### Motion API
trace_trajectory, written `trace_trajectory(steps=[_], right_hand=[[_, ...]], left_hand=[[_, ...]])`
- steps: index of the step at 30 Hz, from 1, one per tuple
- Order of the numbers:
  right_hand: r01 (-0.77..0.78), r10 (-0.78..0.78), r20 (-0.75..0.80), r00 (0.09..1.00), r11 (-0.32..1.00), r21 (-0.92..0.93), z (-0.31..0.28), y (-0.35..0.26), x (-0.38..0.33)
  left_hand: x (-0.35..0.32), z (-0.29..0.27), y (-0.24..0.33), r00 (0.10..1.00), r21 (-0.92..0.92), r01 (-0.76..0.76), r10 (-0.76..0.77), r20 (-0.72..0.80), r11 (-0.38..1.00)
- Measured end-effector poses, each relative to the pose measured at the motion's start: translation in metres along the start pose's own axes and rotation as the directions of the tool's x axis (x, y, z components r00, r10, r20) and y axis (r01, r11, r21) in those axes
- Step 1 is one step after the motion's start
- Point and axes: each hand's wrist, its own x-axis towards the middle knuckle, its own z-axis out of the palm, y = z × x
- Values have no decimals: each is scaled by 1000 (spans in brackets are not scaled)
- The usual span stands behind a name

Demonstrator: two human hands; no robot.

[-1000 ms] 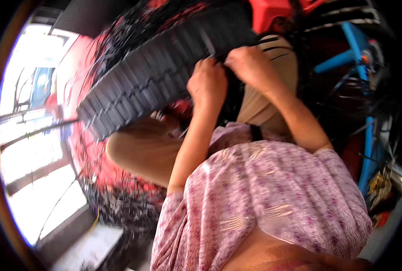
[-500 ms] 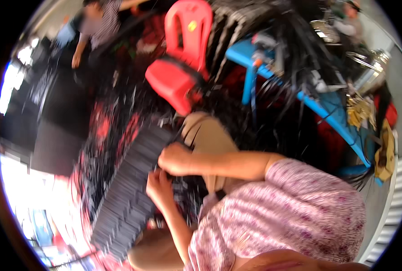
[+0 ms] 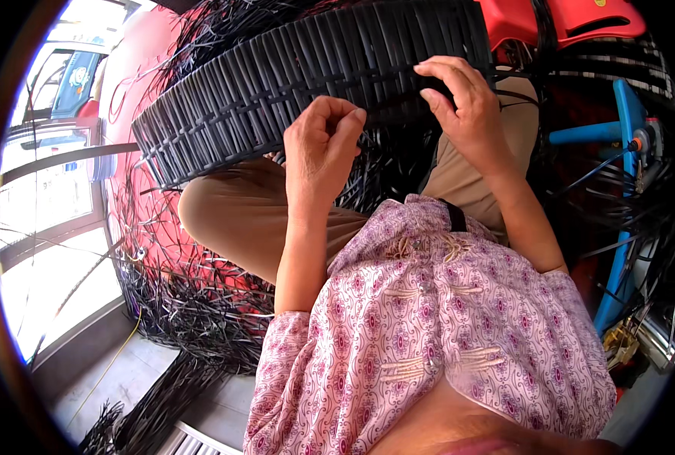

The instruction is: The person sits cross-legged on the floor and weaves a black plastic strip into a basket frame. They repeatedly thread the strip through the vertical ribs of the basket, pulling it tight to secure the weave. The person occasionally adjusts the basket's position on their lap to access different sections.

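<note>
Left hand (image 3: 316,152) curled, thumb against fingers; whether it pinches a strip, I cannot tell. Right hand (image 3: 470,114) spread near the right end of the black woven panel (image 3: 276,87), which slants across the knees (image 3: 223,216). Half a second ago, the hands were together. Beyond: red chair (image 3: 507,23).

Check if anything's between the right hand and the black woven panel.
Nothing visible: the right hand partly overlaps the black woven panel in this view; whether they touch is unclear. Loose black strips show below the panel, out of that path.
</note>
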Motion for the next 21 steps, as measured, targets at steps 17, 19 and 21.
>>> trace_trajectory(steps=[17,19,21], right_hand=[[-628,543,345,765,512,586,2,15,-7],[-636,555,345,757,504,584,4,15,-8],[-642,551,351,757,527,557,7,15,-7]], left_hand=[[35,54,-31,958,583,-226,287,-13,781],[36,61,-33,958,639,-217,287,-6,738],[37,63,-33,958,665,-212,287,-4,716]])
